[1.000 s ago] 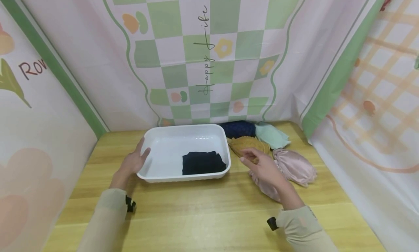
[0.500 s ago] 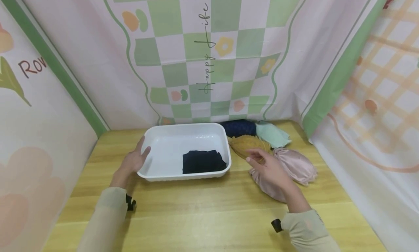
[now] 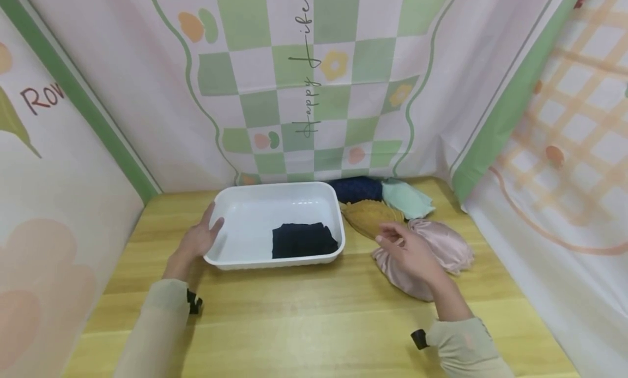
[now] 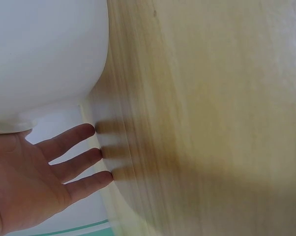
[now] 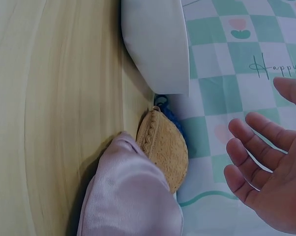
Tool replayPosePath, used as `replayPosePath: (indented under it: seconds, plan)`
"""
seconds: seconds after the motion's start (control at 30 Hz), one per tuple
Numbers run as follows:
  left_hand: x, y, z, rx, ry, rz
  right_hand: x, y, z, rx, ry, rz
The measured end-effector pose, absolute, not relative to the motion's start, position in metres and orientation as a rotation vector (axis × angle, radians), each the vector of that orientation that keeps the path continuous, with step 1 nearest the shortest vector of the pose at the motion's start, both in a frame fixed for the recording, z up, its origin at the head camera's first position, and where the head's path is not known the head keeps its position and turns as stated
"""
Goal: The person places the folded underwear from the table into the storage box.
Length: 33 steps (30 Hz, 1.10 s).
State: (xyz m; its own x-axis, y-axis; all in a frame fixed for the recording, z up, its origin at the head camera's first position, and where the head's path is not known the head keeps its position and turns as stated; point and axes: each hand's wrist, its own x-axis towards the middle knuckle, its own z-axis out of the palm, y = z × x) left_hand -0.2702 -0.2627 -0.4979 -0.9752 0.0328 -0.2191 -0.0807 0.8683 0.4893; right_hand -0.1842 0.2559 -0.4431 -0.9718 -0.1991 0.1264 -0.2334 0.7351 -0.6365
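A white tray (image 3: 275, 262) stands on the table with a folded black garment (image 3: 304, 240) in its front right corner. My left hand (image 3: 197, 239) holds the tray's left rim, thumb over the inside; in the left wrist view its other fingers (image 4: 72, 140) spread straight outside the wall. My right hand (image 3: 409, 252) hovers over a pink satin bra (image 3: 399, 280), fingers loosely bent, nothing in them. A second pink satin bra (image 3: 446, 244) lies just right of it. Beyond the fingertips is a folded mustard lace bra (image 3: 370, 217), its scalloped edge plain in the right wrist view.
Behind the mustard bra lie a folded navy piece (image 3: 357, 190) and a mint green piece (image 3: 407, 198), along the back edge of the wooden table (image 3: 294, 323). Printed cloth (image 3: 294, 94) hangs behind and at both sides. The tray's right wall stands close to the mustard bra.
My right hand has drifted right and slightly toward me, away from the mustard bra and over the nearer pink one. The left hand stays at the tray rim.
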Motion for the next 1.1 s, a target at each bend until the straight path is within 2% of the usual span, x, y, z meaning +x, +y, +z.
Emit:
replayPosePath:
  seconds: [0.5, 1.1]
  plan:
    - [-0.269, -0.262, -0.496, -0.031, 2.821, 0.75, -0.177, 0.278, -0.449, 0.379, -2.816, 1.031]
    - [-0.27, -0.263, -0.499, -0.035, 2.831, 0.746, -0.16, 0.307, -0.453, 0.227, -2.818, 0.941]
